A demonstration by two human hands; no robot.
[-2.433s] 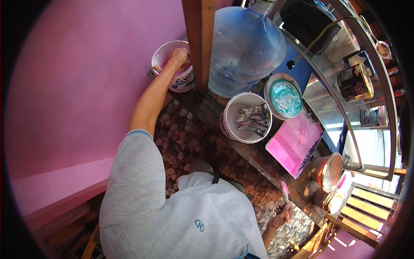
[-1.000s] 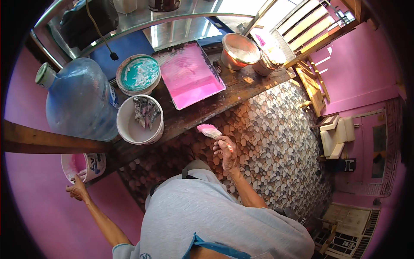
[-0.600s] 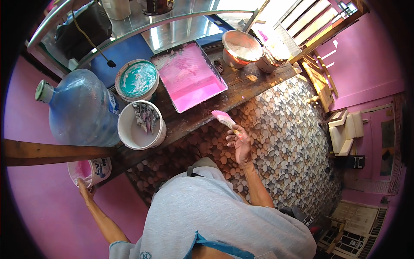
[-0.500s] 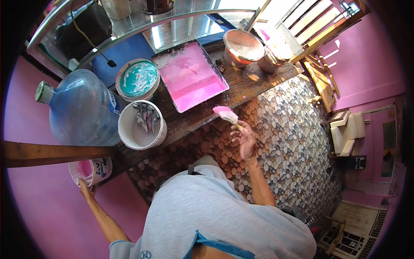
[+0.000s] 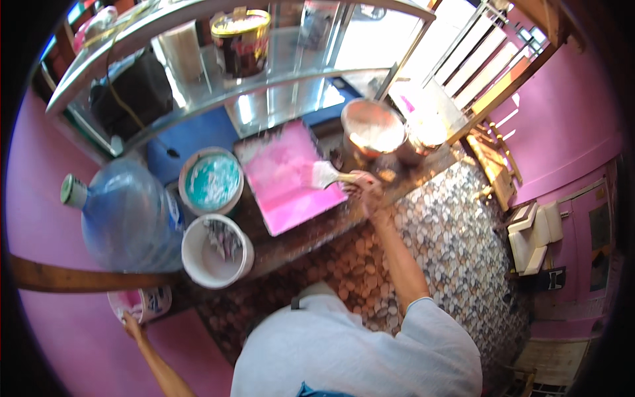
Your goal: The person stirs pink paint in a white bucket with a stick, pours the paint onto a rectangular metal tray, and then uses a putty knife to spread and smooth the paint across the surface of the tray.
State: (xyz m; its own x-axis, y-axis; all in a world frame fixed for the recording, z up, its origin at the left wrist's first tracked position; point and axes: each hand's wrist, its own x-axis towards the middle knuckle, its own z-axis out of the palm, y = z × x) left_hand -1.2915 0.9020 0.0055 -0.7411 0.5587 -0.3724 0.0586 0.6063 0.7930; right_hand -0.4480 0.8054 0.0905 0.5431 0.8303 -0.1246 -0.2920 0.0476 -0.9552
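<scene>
My right hand (image 5: pixel 368 192) is closed round the handle of a paintbrush (image 5: pixel 324 175), whose pale pink bristles are over the right side of a black-rimmed paint tray (image 5: pixel 278 221). Bright pink paint covers most of the tray; whether the bristles touch it I cannot tell. At the lower left, my left hand (image 5: pixel 133 325) grips the near rim of a white bucket (image 5: pixel 159 302) with pink paint inside. Its fingers partly hide behind the bucket wall. A white bucket (image 5: pixel 241 261) with paint-smeared tools in it stands left of the tray, in front of a tub with a teal lid (image 5: pixel 213 183).
A large blue water bottle (image 5: pixel 129 218) stands at the left, above a wooden beam (image 5: pixel 92 274). Beyond the tray, an orange-rimmed bucket (image 5: pixel 374 129) sits by a glass display case (image 5: pixel 284 49). The floor is pebble-patterned (image 5: pixel 456 264), with pink walls around.
My right hand has moved forward with the paintbrush, from beside the bench to over the tray. The view has tilted upward, showing more of the glass case. My left hand still grips the bucket.
</scene>
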